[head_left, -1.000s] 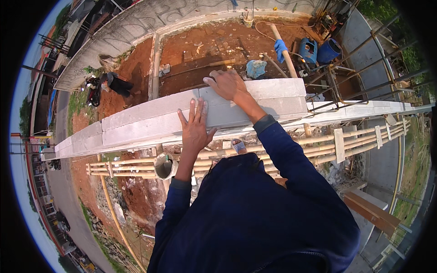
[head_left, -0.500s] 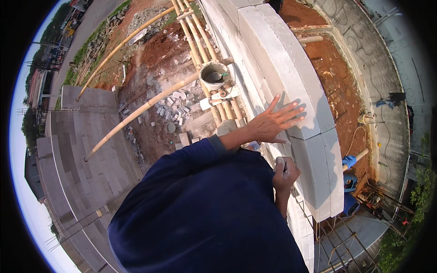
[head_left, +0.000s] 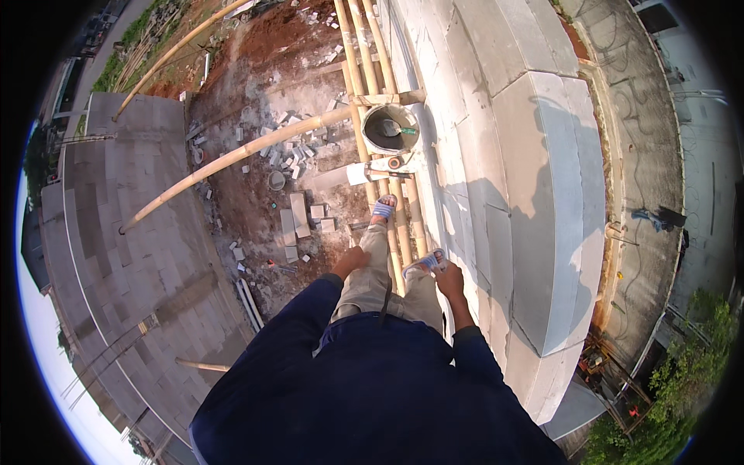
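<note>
My left hand (head_left: 354,262) hangs low beside my left thigh, its fingers closed against the beige trousers (head_left: 366,279). On the other side, my right hand (head_left: 449,280) is closed at the edge of my right trouser leg, close to the wall. Pale grey blocks (head_left: 521,155) line the top of this wall to my right, with body shadow falling over them. Both sandalled feet are on bamboo poles (head_left: 394,211). Ahead of my feet stands a grey bucket (head_left: 367,133) with a green-handled trowel (head_left: 406,131) inside.
Beside the bucket, a hand tool with a dark handle (head_left: 387,173) lies near a white board (head_left: 357,174). Long bamboo poles (head_left: 240,153) slant across the left. Far below are broken blocks (head_left: 294,159) and a small pail (head_left: 276,180). Another block wall (head_left: 139,232) rises at left.
My left hand has left the block top and come down to my trousers. My right hand has also lowered beside my leg. The view has shifted, showing my legs and feet.
</note>
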Available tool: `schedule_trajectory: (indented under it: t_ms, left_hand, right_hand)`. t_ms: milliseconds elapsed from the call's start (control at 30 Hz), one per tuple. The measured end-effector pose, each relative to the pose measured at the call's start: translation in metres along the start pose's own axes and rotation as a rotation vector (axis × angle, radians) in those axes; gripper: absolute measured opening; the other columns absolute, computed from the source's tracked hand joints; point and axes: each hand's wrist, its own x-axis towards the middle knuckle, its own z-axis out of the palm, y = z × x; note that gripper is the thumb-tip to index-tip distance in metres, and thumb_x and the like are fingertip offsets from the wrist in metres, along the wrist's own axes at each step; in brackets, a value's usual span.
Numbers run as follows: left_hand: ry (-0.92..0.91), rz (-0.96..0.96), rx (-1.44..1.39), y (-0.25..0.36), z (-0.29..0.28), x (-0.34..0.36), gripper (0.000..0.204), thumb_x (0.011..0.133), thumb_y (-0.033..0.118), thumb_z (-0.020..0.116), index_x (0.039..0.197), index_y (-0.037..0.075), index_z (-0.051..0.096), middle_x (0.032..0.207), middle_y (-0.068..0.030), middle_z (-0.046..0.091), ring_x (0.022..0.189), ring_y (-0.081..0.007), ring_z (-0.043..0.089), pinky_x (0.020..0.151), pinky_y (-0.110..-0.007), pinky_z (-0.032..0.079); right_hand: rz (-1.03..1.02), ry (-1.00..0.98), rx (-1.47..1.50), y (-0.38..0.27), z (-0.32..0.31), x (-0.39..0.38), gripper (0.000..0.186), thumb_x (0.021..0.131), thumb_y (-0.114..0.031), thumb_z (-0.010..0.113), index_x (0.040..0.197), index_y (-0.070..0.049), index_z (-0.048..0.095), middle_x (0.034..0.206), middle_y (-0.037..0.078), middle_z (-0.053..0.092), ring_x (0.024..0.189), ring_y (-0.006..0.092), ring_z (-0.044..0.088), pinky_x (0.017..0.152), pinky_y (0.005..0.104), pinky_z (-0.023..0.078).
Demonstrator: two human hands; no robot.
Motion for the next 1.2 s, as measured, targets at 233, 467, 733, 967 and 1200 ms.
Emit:
schedule_trajectory:
  t_ms: [233,467,733,967,1200]
  left_hand:
    - [0.117,-0.194,0.032,0.023,0.026,0.047,0.088,0.092,0.060,0.065,0.149,-0.004,0.045,0.145,-0.0346,0.054,0.126,-0.0501,0.061,0.104,-0.057,0.050]
    - [0.202,-0.238,-0.077,0.039,-0.028,0.060,0.072,0.089,0.040,0.072,0.142,-0.004,0.051,0.134,-0.0281,0.059,0.105,-0.0440,0.069,0.092,-0.055,0.052]
    - [0.364,-0.164,-0.099,0.040,-0.047,0.081,0.065,0.088,0.036,0.073,0.138,-0.002,0.056,0.121,-0.0239,0.064,0.098,-0.0444,0.070,0.088,-0.053,0.055]
    - [0.256,-0.188,-0.095,0.049,-0.063,0.084,0.062,0.090,0.039,0.072,0.134,-0.002,0.059,0.121,-0.0266,0.064,0.094,-0.0476,0.070,0.084,-0.055,0.056]
    - [0.205,-0.073,-0.053,0.015,-0.035,0.067,0.074,0.091,0.051,0.069,0.141,-0.001,0.053,0.125,-0.0318,0.063,0.108,-0.0512,0.067,0.092,-0.059,0.054]
  right_hand:
    - [-0.144,-0.278,-0.121,-0.004,0.160,0.213,0.028,0.088,-0.026,0.068,0.103,-0.002,0.073,0.102,0.026,0.075,0.100,0.0428,0.072,0.088,0.0510,0.057]
    - [-0.201,-0.216,-0.411,-0.039,0.304,0.456,0.026,0.094,-0.015,0.060,0.114,-0.002,0.070,0.122,0.019,0.070,0.121,0.0389,0.065,0.094,0.0501,0.056]
    - [-0.470,0.271,-0.842,-0.018,0.369,0.551,0.019,0.094,-0.020,0.059,0.110,-0.012,0.067,0.114,0.006,0.063,0.113,0.0243,0.058,0.099,0.0443,0.045]
    - [-0.369,-0.038,-0.437,-0.057,0.342,0.485,0.031,0.077,-0.025,0.077,0.102,-0.005,0.074,0.106,0.015,0.070,0.099,0.0326,0.071,0.088,0.0431,0.058]
    - [-0.272,-0.209,-0.158,-0.100,0.212,0.279,0.049,0.075,-0.040,0.075,0.112,-0.007,0.075,0.099,0.021,0.075,0.092,0.0418,0.073,0.081,0.0500,0.058]
